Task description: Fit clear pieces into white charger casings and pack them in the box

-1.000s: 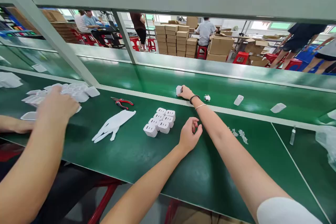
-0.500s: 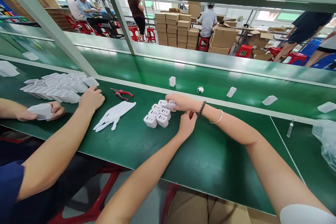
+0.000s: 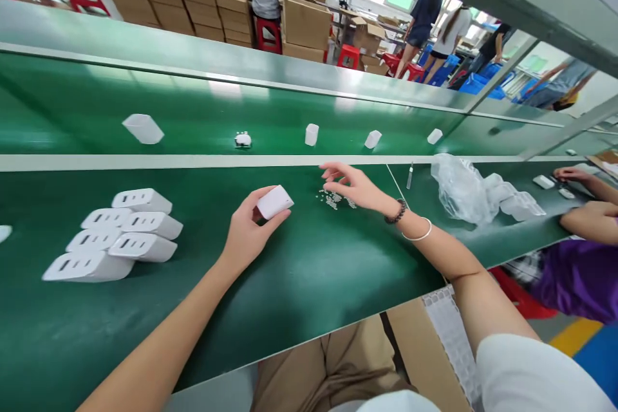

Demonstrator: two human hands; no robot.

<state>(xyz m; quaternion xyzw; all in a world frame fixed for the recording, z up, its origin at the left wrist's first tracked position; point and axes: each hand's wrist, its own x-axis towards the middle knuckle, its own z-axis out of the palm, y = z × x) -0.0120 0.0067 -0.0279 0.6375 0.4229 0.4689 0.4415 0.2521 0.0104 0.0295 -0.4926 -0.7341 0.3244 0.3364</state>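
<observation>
In my left hand (image 3: 245, 230) is a white power adapter (image 3: 275, 202), gripped between thumb and fingers above the green table. My right hand (image 3: 356, 187) hovers over a small scatter of tiny pale pieces (image 3: 332, 201), its fingers bent and apart. Nothing shows in those fingers. To the left, several white adapters (image 3: 152, 224) stand close together in a block, their slotted ends facing me.
Along the green conveyor belt (image 3: 193, 116) lie white housings (image 3: 143, 129) and a small circuit part (image 3: 243, 139). A small bottle (image 3: 410, 177) and a clear plastic bag (image 3: 458, 190) lie rightward. A co-worker's arms (image 3: 589, 196) rest at the far right.
My view has turned right. My right hand has left the adapter block and moved to the tiny pieces. The left hand, earlier closed beside the block, now holds an adapter away from it.
</observation>
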